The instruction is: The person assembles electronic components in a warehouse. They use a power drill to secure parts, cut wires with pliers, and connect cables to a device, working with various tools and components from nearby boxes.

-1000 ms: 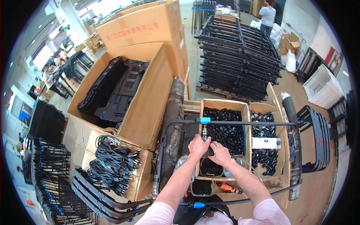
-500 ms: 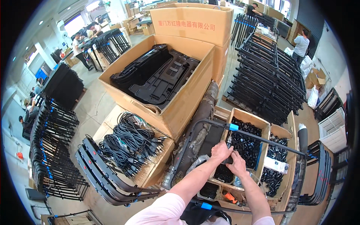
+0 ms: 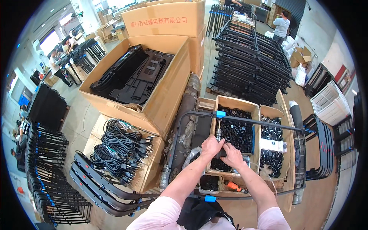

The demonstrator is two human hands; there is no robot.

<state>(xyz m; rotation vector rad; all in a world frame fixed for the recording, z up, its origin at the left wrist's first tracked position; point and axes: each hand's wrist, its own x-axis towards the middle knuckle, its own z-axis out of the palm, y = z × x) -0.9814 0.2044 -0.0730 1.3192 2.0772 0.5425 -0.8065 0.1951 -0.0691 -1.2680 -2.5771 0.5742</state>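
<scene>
Black metal tubing forms the frame (image 3: 245,122) lying across the open cartons, and the head view now sits closer over it than half a second ago, with the big carton of moulded panels (image 3: 134,76) swung toward the upper left. Both hands have stayed together at the same spot, over the near edge of the box of small black fittings (image 3: 235,132). The left hand (image 3: 212,147) closes its fingers round the body of a small driver tool (image 3: 219,134), whose tip stands upright just under the blue clip (image 3: 220,114) on the frame's far bar. The right hand (image 3: 232,155) lies against the left, fingers curled; what they grip is hidden. Since the hands have not shifted while the head has, the work at that joint looks to be still going on, not finished. A bundle of cables (image 3: 120,147) fills the carton to the left; a stack of frames (image 3: 249,57) stands beyond.
</scene>
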